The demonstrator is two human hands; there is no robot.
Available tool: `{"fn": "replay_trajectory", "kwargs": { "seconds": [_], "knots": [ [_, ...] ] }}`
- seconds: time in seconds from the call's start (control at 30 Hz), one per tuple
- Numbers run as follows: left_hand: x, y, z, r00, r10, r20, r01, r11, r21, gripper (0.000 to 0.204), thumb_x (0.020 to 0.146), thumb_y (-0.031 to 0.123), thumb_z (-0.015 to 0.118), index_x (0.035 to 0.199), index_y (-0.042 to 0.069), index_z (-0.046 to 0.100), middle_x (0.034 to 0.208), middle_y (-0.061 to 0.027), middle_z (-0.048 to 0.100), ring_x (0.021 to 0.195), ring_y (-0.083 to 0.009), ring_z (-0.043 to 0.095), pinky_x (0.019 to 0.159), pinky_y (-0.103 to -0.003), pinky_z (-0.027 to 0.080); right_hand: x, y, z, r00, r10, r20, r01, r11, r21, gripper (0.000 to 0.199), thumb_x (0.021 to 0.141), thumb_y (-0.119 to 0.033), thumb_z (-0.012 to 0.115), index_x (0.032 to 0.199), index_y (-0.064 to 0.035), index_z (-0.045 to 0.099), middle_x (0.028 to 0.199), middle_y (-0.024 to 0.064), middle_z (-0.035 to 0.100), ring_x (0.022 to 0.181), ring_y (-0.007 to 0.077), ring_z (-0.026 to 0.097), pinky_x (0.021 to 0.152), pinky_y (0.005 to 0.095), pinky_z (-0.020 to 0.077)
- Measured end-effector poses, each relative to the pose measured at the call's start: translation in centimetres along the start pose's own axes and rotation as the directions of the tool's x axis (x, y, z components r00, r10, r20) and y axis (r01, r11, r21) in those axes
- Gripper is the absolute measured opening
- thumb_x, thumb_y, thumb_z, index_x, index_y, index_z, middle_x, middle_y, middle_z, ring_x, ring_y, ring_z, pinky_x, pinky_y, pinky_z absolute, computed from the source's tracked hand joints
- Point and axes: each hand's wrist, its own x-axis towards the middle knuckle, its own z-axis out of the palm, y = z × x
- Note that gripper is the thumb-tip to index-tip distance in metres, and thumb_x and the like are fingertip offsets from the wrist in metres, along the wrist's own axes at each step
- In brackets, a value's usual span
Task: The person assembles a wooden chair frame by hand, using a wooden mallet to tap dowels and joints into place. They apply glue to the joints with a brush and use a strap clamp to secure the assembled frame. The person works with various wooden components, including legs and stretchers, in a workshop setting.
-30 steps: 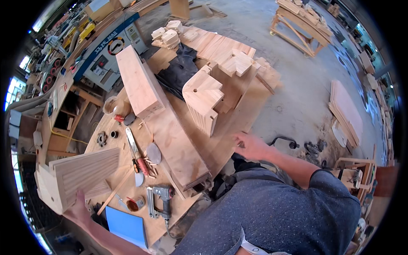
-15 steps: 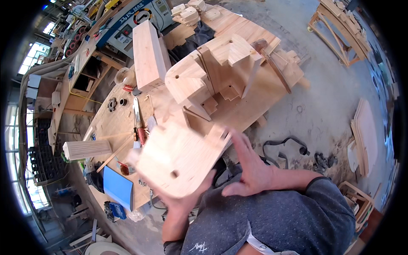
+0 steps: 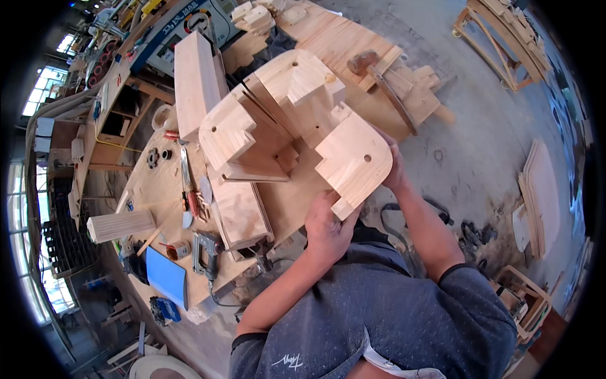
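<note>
The left hand point(image 3: 328, 228) clasps a rounded wooden corner block point(image 3: 350, 169) at its seven o'clock end, the right hand point(image 3: 395, 168) curling round its three o'clock side. Two similar corner pieces point(image 3: 226, 132) stand at nine and eleven on the workbench point(image 3: 287, 205), with concrete floor point(image 3: 467, 123) beyond its edge at two; white lettering marks a blue machine point(image 3: 163, 58) at ten and the shirt point(image 3: 379, 303) at seven.

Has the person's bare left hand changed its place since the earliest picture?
Yes, rightward. The left hand was left of the flat blue rectangular sheet; now it is right of it.
</note>
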Motion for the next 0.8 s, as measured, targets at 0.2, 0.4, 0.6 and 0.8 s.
{"fn": "replay_trajectory", "kwargs": {
  "seconds": [0.2, 0.4, 0.6, 0.8],
  "knots": [
    [0.9, -2.0, 1.0, 0.93, -0.054, 0.364, 0.143, 0.964, -0.223, 0.027, 0.085, -0.001, 0.076, 0.111, -0.001, 0.07, 0.103, -0.0127, 0.076, 0.092, -0.02, 0.073, 0.081, -0.033, 0.056, -3.0, 1.4, -0.8, 0.991, 0.028, -0.129, -0.027, 1.0, 0.011, 0.086, 0.098, -0.064, 0.041, 0.14, 0.0106, 0.051, 0.14, 0.0213, 0.058, 0.128, 0.0262, 0.057, 0.107, 0.0389, 0.0449],
    [3.0, -2.0, 0.8, 0.951, 0.048, 0.305, 0.006, 0.985, -0.174, 0.029, 0.082, 0.001, 0.077, 0.11, 0.001, 0.073, 0.103, -0.016, 0.075, 0.092, -0.0292, 0.075, 0.082, -0.036, 0.057, -3.8, 6.2, -1.9, 0.948, 0.13, -0.291, -0.166, 0.98, -0.105, 0.092, 0.1, -0.07, 0.034, 0.137, 0.0118, 0.054, 0.135, 0.0224, 0.062, 0.124, 0.0271, 0.06, 0.102, 0.0392, 0.0486],
    [5.1, -4.5, -1.9, 0.925, 0.085, 0.369, -0.02, 0.984, -0.175, 0.027, 0.081, 0.002, 0.078, 0.108, 0.002, 0.074, 0.103, -0.0135, 0.076, 0.092, -0.0276, 0.075, 0.083, -0.034, 0.057, 0.1, 1.4, 1.8, 0.978, -0.044, -0.204, 0.012, 0.988, -0.155, 0.092, 0.101, -0.07, 0.033, 0.139, 0.012, 0.052, 0.14, 0.0234, 0.058, 0.128, 0.0295, 0.057, 0.107, 0.0403, 0.0442],
    [5.0, -5.8, -2.3, 0.924, 0.105, 0.368, -0.031, 0.979, -0.201, 0.029, 0.08, 0.004, 0.079, 0.109, 0.003, 0.074, 0.105, -0.013, 0.076, 0.093, -0.0279, 0.074, 0.084, -0.034, 0.057, 0.5, 0.8, 2.9, 0.973, -0.078, -0.218, 0.055, 0.993, -0.109, 0.096, 0.1, -0.073, 0.031, 0.14, 0.0115, 0.051, 0.142, 0.0234, 0.056, 0.133, 0.0292, 0.054, 0.112, 0.0406, 0.0399]
  ]
}}
